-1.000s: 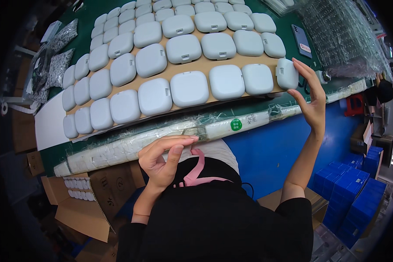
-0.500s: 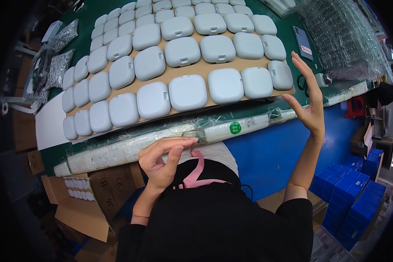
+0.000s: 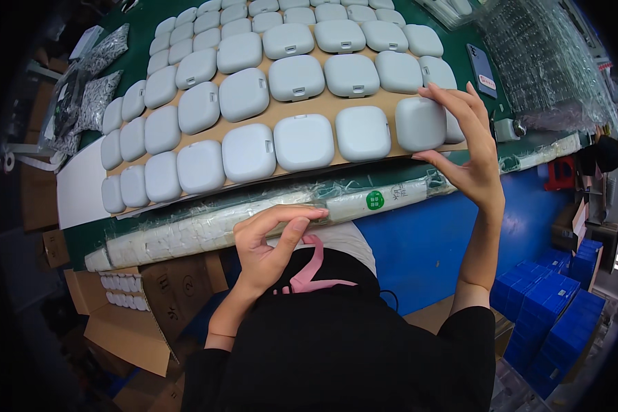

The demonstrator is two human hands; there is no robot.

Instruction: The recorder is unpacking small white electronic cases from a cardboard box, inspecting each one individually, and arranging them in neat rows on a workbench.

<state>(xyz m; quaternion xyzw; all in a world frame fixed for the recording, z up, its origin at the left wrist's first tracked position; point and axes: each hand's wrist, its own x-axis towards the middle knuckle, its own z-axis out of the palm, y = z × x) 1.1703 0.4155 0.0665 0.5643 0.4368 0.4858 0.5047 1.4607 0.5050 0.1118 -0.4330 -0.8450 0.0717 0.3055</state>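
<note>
Rows of white rounded-square plastic cases [image 3: 304, 142] lie on a brown cardboard sheet [image 3: 364, 101] across the table. At the right end of the front row, my right hand [image 3: 477, 154] grips one case [image 3: 420, 123] by opposite edges, fingers on the far edge and thumb on the near one. That case looks raised and partly hides the end case [image 3: 454, 129] behind it. My left hand [image 3: 268, 250] hovers before the table's front edge, fingers stretched out together and thumb apart from them, with nothing seen in it.
A wrapped white bar [image 3: 254, 213] runs along the table's front edge. A phone [image 3: 482, 69] lies at right, beside stacked clear plastic trays [image 3: 539, 69]. Bags [image 3: 99, 103] lie at left. Below are an open carton [image 3: 127, 336] and blue boxes [image 3: 542, 302].
My right hand has moved left and closed on a case near the front row's right end; that case has shifted right and looks larger. My left hand has moved slightly right.
</note>
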